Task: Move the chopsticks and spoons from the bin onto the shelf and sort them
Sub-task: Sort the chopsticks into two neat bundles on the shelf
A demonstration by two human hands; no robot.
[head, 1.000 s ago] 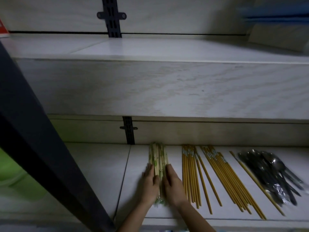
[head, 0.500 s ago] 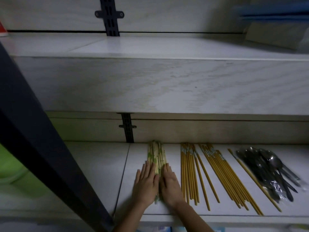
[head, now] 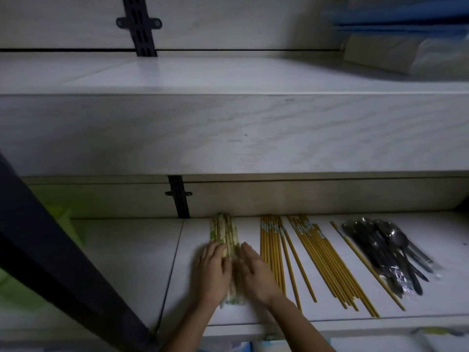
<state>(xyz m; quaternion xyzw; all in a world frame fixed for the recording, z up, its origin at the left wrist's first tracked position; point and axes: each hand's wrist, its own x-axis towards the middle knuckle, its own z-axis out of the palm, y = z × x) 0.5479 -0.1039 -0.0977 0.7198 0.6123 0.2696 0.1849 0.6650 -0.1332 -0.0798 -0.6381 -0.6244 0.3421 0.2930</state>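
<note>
Chopsticks with a green pattern (head: pixel 224 240) lie in a tight bundle on the lower shelf (head: pixel 127 250), running front to back, and both hands flank them. The left hand (head: pixel 213 271) lies flat on the bundle's left side, fingers straight and together. The right hand (head: pixel 256 273) lies flat on its right side the same way. Neither hand grasps anything; the palms just press inward, though blur hides the fingertips somewhat.

This looks like squaring up the pile. To do it well, I'd say press evenly from both sides so no stick rolls out, then tap the near ends level with the shelf's front edge.

Just to the right lies a straight group of yellow chopsticks (head: pixel 271 250), close beside the right hand, so the elbow should stay in to avoid nudging them. Further right a second yellow group (head: pixel 327 265) fans out at a slant and probably needs straightening too. One lone yellow stick (head: pixel 365 265) lies beside the dark spoons (head: pixel 385 252), heaped at the far right.

The bin cannot be made out for sure; something green (head: pixel 15 283) shows at the left behind a dark upright post (head: pixel 50 262).
</note>
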